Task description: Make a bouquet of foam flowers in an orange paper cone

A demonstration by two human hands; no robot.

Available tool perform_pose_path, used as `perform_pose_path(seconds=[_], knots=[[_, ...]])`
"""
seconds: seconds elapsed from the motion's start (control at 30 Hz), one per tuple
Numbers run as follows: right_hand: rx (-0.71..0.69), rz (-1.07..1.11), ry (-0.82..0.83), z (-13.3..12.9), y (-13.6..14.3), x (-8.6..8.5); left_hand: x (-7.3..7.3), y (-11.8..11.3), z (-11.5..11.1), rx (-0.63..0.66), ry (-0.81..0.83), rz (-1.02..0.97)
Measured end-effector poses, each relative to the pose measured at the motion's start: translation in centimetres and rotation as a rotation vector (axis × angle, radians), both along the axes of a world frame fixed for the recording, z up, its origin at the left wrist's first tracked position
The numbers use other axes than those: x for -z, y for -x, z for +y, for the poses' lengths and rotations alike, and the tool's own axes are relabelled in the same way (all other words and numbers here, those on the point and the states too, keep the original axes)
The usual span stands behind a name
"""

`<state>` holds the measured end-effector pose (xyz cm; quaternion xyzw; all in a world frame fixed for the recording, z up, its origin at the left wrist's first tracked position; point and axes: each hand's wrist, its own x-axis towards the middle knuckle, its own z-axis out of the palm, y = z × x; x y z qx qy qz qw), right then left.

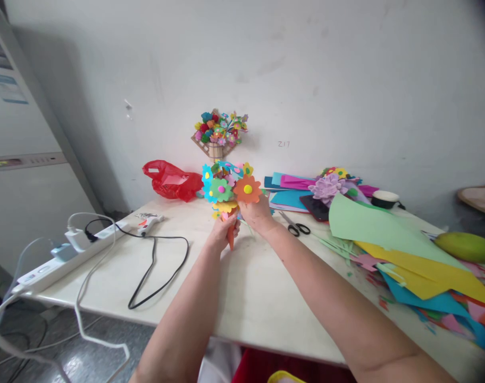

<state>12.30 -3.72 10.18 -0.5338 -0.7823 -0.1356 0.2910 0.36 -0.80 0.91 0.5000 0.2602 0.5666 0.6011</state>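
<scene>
above a smooth off-white worktop, a left hand curls closed around the narrow orange cone beneath a bouquet of multicoloured cut-out flowers. a right hand reaches behind its orange bloom, grip hidden, hold impossible to tell. beyond, a flower-filled tan basket adorns the pale grey wall.

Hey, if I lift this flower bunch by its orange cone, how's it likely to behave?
The flower bunch is probably light, since its petals look thin and flat. It may feel top-heavy, as it spreads wide above its narrow orange cone. Those jutting petals could bend if pushed against something.
</scene>
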Motion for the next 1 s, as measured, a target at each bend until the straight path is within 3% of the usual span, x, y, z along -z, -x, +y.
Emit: perform_pose_path(seconds=[0.7, 1.0], knots=[[-0.06, 0.027, 0.054, -0.05, 0.06, -0.32, 0.05, -0.1, 0.37, -0.063, -0.081, 0.057], [-0.008, 0.049, 0.077, 0.19, 0.09, -0.35, 0.13, -0.27, 0.56, -0.095, -0.134, 0.035]])
